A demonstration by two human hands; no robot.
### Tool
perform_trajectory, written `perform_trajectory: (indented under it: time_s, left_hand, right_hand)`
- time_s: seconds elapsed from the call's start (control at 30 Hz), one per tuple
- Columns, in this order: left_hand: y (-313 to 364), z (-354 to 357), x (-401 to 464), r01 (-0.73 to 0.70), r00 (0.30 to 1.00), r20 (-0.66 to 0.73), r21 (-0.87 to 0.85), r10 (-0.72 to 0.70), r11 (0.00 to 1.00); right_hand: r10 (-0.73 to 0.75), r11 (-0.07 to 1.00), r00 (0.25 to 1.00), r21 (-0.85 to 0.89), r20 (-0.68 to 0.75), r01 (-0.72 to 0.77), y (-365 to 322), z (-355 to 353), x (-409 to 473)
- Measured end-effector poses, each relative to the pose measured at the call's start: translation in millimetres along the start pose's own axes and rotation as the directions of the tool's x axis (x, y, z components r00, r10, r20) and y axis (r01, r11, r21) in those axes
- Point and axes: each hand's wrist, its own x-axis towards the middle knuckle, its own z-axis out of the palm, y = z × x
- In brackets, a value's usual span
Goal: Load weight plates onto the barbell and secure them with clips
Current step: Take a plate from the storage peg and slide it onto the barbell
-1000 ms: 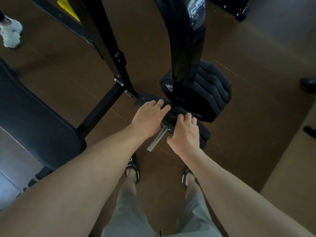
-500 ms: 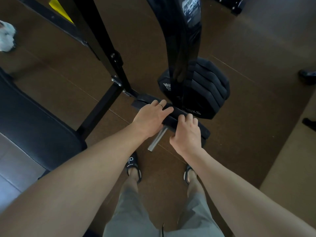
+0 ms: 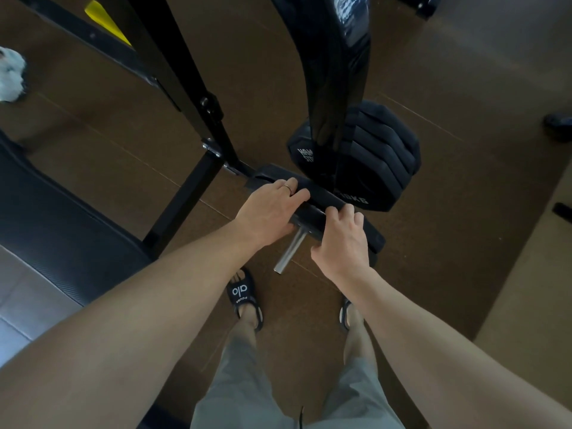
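A black weight plate [image 3: 315, 209] sits edge-up on the barbell's silver sleeve [image 3: 291, 250], whose bare end points toward me. My left hand [image 3: 269, 212] grips the plate's left part, fingers curled over its top edge. My right hand [image 3: 340, 239] grips its right part the same way. Behind it, several more black plates [image 3: 380, 162] are stacked on a storage peg, the front one marked 10KG.
Black rack uprights [image 3: 185, 82] and a large upright black plate [image 3: 337, 82] rise just beyond the hands. A black bench pad [image 3: 62, 224] lies at left. My feet in black slides [image 3: 244, 295] stand on brown floor. Another person's white shoe [image 3: 10, 74] is far left.
Both hands and the plate have slid a little farther along the sleeve, away from me, leaving more bare silver end showing. The view has tilted slightly.
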Motion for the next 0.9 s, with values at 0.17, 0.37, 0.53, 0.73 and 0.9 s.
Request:
perform_trajectory:
  time_s: [0.17,0.37,0.53,0.73,0.9]
  left_hand:
    - [-6.0,10.1,-5.5,0.02,0.999,0.024,0.036,-0.021,0.999]
    - [-6.2,7.2,6.5,0.001,1.0,-0.003,0.07,0.0,0.998]
    - [-5.8,9.2,7.6,-0.061,0.998,-0.025,0.04,0.062,0.997]
    - [-20.2,12.9,8.3,-0.131,0.99,-0.06,-0.04,0.128,0.991]
    - [-26.3,19.0,2.8,-0.132,0.991,-0.024,-0.115,0.131,0.985]
  right_hand:
    - [0.029,0.999,0.999,0.037,-0.04,-0.027,-13.4,8.3,-7.1]
    - [0.009,1.0,0.998,-0.006,-0.061,-0.009,-10.9,10.1,-8.4]
    - [0.019,0.999,0.995,-0.036,-0.098,-0.023,-7.4,14.3,-5.4]
    - [0.029,0.999,0.99,-0.012,-0.141,-0.031,-2.5,22.1,-10.4]
    - [0.054,0.999,0.985,0.002,-0.163,-0.054,-3.6,22.7,-7.3]
